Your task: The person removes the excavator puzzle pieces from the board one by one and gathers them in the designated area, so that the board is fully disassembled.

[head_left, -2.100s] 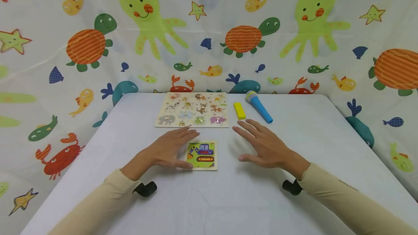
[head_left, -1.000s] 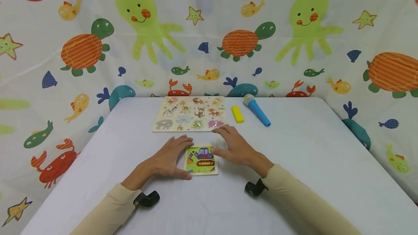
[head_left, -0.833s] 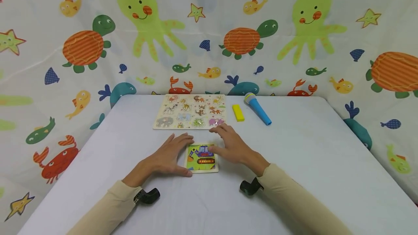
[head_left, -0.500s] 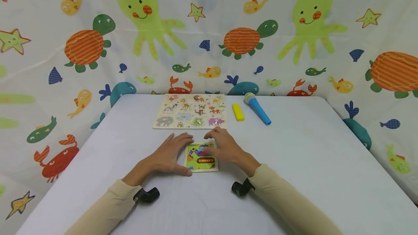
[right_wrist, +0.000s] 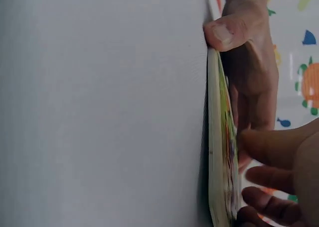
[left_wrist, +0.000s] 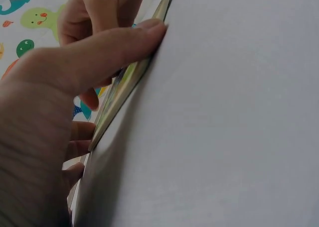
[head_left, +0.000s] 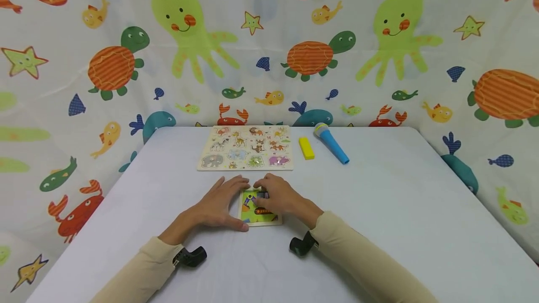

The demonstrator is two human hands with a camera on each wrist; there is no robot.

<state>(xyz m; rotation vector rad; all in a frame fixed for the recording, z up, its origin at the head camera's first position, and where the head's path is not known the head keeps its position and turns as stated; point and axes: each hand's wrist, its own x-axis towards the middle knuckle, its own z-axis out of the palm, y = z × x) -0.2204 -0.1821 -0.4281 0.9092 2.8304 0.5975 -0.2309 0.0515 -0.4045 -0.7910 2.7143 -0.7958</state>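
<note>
A small square wooden picture puzzle (head_left: 249, 213) with an excavator on a green ground lies flat on the white table (head_left: 379, 191). My left hand (head_left: 215, 205) holds it at its left side, thumb on the near edge and fingers at the far edge. In the left wrist view, the thumb (left_wrist: 144, 38) rests on the board's pale rim. Over the puzzle's right half, my right hand (head_left: 279, 196) has its thumb and loosely bent fingertips down at the picture, hiding the cab. The right wrist view has those fingers (right_wrist: 269, 177) right at the puzzle's surface (right_wrist: 227, 132).
Behind the hands lies a wooden animal puzzle board (head_left: 246, 148). To its right are a yellow block (head_left: 306, 148) and a blue toy microphone (head_left: 332, 145). A sea-animal curtain (head_left: 261, 41) hangs along the back and sides.
My right hand has come in from the right, leftward over the excavator puzzle, and its fingertips have lowered to it. My left hand has settled against the puzzle's left side.
</note>
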